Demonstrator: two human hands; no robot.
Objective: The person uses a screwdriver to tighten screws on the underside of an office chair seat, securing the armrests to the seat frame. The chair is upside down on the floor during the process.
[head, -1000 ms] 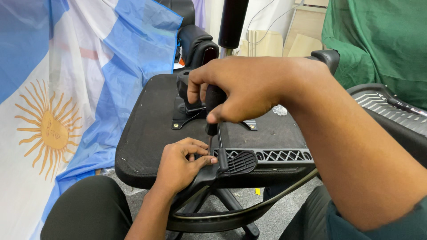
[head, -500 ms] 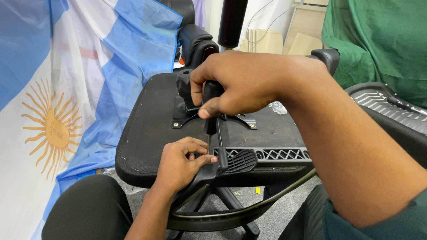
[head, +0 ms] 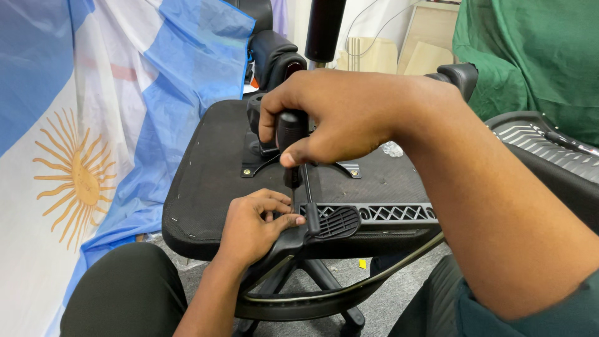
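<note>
An upturned office chair seat (head: 212, 175) lies in front of me, its black underside facing up. My right hand (head: 340, 115) grips the black handle of a screwdriver (head: 291, 146), held upright with its tip down at the seat's near edge. My left hand (head: 256, 224) rests at that edge, fingers pinched around the screwdriver tip and against a black plastic armrest bracket (head: 334, 221). A black metal mechanism plate (head: 262, 153) is bolted to the middle of the seat.
A blue and white flag with a yellow sun (head: 81, 175) hangs at the left. A green cloth (head: 530, 56) covers something at the back right. Another black chair part (head: 549, 140) lies at the right. A chair base (head: 312, 293) stands below the seat.
My right hand has shifted slightly on the screwdriver handle, as in turning it. My left hand stays at the tip.
</note>
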